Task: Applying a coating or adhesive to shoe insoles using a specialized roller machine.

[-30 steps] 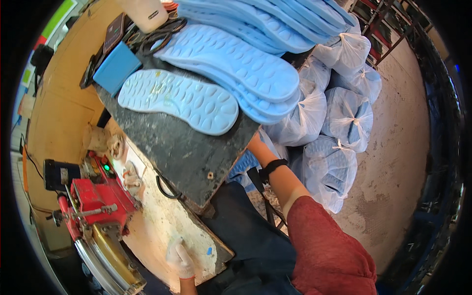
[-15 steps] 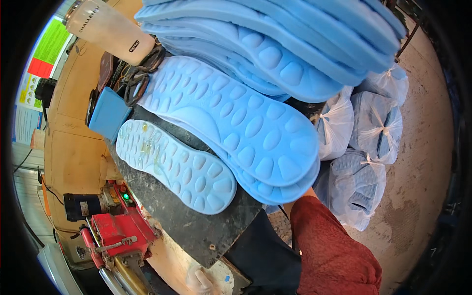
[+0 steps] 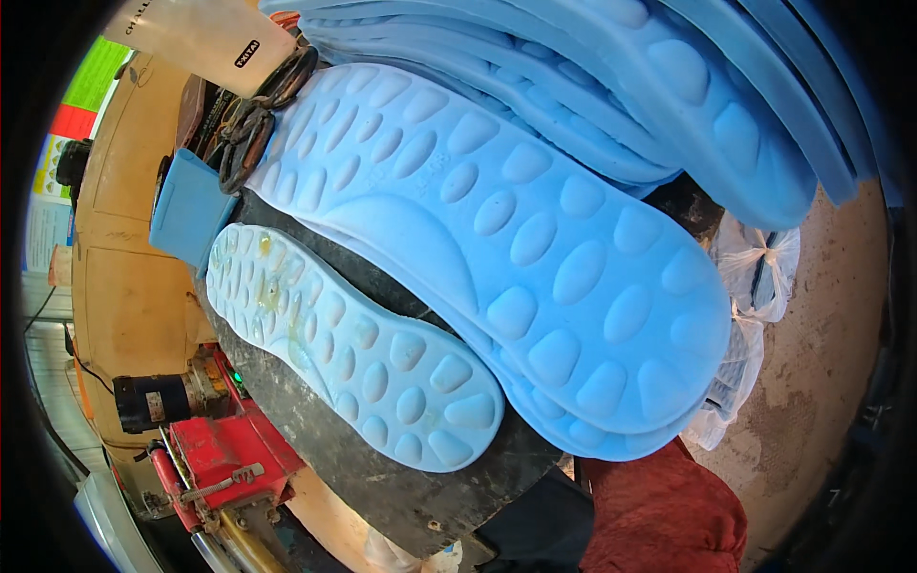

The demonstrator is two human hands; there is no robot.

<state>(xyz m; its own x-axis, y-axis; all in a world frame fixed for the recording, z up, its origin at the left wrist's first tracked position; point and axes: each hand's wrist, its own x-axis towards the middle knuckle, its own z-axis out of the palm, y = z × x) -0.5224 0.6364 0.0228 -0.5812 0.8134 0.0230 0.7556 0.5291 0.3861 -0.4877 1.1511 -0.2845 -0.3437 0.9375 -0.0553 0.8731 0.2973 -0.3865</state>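
One light-blue shoe sole (image 3: 353,353) lies tread up on a dark, worn board (image 3: 382,468). Right beside it, a stack of larger blue soles (image 3: 535,248) overlaps the board, and more soles (image 3: 669,76) fan out above. My red sleeve (image 3: 669,506) enters at the lower right and passes under the stack, so my right hand is hidden. A pale gloved shape (image 3: 396,556) at the lower edge looks like my left hand, but it is cut off by the frame.
A blue block (image 3: 186,205), dark scissors (image 3: 253,124) and a white container (image 3: 201,33) sit at the board's far end. A red machine (image 3: 220,458) stands to the left on a tan bench (image 3: 124,286). Tied plastic bags (image 3: 755,267) rest on the concrete floor (image 3: 821,382).
The view has dropped much closer to the soles, which now fill the picture. My right forearm, visible a second ago, is now hidden under the stack.
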